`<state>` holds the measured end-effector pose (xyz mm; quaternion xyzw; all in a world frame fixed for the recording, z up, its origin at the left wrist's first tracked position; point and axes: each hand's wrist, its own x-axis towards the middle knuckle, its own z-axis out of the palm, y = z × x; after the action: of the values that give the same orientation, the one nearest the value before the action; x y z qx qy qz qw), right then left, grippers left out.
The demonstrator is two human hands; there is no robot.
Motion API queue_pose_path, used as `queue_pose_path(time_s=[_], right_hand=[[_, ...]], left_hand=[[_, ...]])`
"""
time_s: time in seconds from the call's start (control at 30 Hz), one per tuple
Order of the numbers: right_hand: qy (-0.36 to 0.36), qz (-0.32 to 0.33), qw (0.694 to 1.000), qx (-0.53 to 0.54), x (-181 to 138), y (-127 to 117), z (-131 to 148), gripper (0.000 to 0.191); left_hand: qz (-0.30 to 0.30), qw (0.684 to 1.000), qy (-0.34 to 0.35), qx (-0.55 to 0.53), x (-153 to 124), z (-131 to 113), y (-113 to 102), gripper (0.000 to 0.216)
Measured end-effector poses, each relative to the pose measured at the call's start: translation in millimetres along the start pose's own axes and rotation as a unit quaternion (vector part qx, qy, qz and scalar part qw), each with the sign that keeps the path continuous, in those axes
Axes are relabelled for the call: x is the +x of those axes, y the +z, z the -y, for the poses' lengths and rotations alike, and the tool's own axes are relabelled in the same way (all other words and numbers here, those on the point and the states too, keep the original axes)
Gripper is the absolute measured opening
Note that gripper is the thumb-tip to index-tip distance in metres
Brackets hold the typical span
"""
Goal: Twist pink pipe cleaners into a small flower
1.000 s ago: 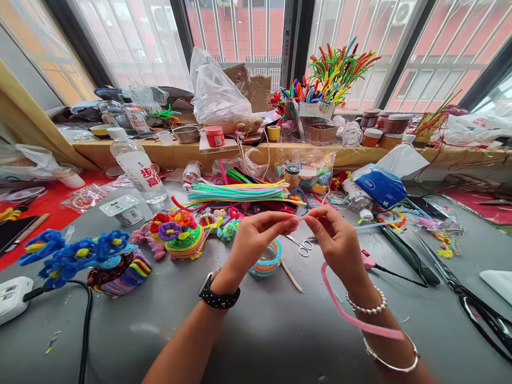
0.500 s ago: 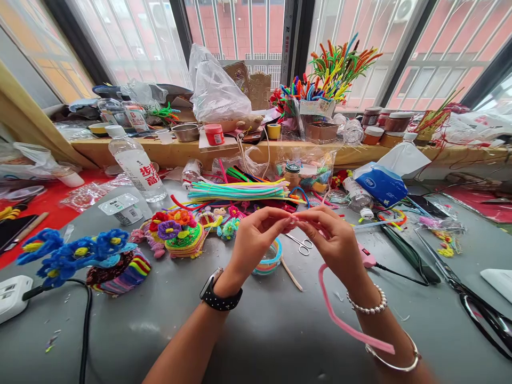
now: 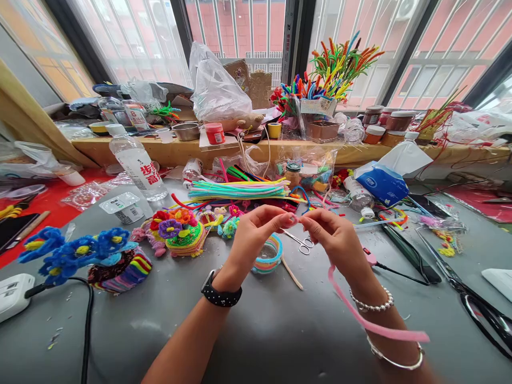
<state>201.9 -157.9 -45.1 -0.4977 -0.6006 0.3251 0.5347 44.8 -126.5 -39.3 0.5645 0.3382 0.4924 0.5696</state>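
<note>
Both my hands are raised over the grey table (image 3: pixel 264 330), pinching one end of a pink pipe cleaner (image 3: pixel 372 322) between them. My left hand (image 3: pixel 256 234), with a black watch on its wrist, grips the tip with thumb and forefinger. My right hand (image 3: pixel 336 237), wearing a pearl bracelet and a bangle, pinches the same end from the right. The rest of the pink stem hangs down and trails along my right forearm. Under the hands lie small scissors (image 3: pixel 300 242) and a ring wrapped in striped colours (image 3: pixel 269 256).
A bundle of pastel pipe cleaners (image 3: pixel 240 190) lies behind the hands. Crafted flowers (image 3: pixel 176 232) and blue flowers (image 3: pixel 76 250) sit at the left, beside a water bottle (image 3: pixel 136 162). A blue tissue pack (image 3: pixel 382 184), large black scissors (image 3: pixel 480 306) and cables are at the right. The windowsill is crowded.
The hands stay together at the pink tip with small finger movements. The hanging tail of the pipe cleaner has swung to the right along my forearm.
</note>
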Motion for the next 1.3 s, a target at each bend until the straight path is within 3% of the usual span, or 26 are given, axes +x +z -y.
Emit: queue_pose_path(time_s=[0.1, 0.23, 0.33, 0.47, 0.57, 0.87, 1.1, 1.3], right_hand=[[0.054, 0.045, 0.996, 0.063, 1.3, -2.4, 1.2, 0.028], [0.085, 0.056, 0.986, 0.132, 1.9, -5.1, -1.0, 0.028], [0.102, 0.072, 0.974, 0.189, 2.2, -5.6, -3.9, 0.029], [0.133, 0.093, 0.951, 0.264, 3.2, -4.6, -5.3, 0.029], [0.151, 0.098, 0.94, 0.29, 3.7, -3.8, -4.4, 0.026], [0.176, 0.137, 0.937, 0.27, 1.9, -5.6, -7.1, 0.025], [0.114, 0.043, 0.942, 0.312, 2.1, 6.8, -3.2, 0.023], [0.141, 0.03, 0.917, 0.372, 2.9, 13.8, -3.7, 0.015]], left_hand=[[-0.017, 0.999, 0.041, 0.002, -0.3, -0.9, -1.2, 0.016], [0.032, 0.998, 0.048, 0.01, -2.5, -5.8, -0.3, 0.024], [0.06, 0.994, 0.054, 0.079, -4.5, -8.5, 1.4, 0.025], [0.027, 0.971, 0.108, 0.211, -5.0, -7.5, 3.7, 0.02], [0.019, 0.959, 0.13, 0.249, -4.3, -5.0, 3.8, 0.019], [-0.035, 0.989, 0.057, 0.128, -6.5, -6.2, 5.5, 0.018], [-0.011, 0.999, -0.02, 0.025, -7.4, -2.1, 12.4, 0.02], [-0.032, 0.998, -0.044, -0.029, -5.3, 1.2, 13.6, 0.019]])
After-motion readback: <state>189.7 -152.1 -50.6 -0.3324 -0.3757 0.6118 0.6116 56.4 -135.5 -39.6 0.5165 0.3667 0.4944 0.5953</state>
